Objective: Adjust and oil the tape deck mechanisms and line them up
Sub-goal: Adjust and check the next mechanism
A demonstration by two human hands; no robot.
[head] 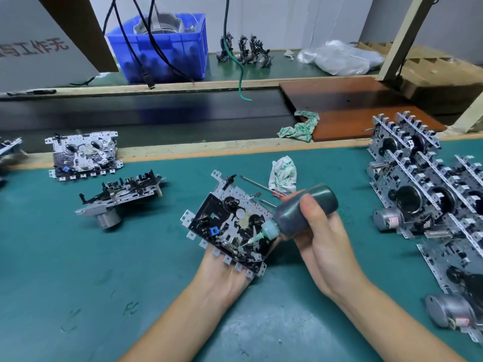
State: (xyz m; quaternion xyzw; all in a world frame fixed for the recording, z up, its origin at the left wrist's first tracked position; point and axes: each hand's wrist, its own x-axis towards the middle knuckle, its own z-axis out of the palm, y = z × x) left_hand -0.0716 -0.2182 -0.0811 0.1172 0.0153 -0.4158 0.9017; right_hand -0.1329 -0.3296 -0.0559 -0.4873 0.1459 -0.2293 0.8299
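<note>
Oiling a tape deck mechanism over a green bench mat

The left hand (226, 278) holds a tape deck mechanism (227, 224) from beneath, tilted; the right hand (317, 239) grips a dark oil bottle (304, 211), its nozzle tip touching the mechanism's near edge; two more mechanisms (83, 155) lie far left on the mat (78, 270); a stacked batch (428, 178) stands right; a crumpled rag (283, 173) lies just beyond.

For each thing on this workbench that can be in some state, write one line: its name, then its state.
Left hand: palm up, holding the tape deck mechanism.
Tape deck mechanism: held tilted above the mat, face up.
Right hand: gripping the oil bottle.
Oil bottle: tipped down, nozzle at the mechanism.
Mechanism by the far edge: lying flat, face up.
Mechanism nearer: resting on its motor, tilted.
Rag: crumpled on the mat.
Screwdriver: lying on the mat.
</note>
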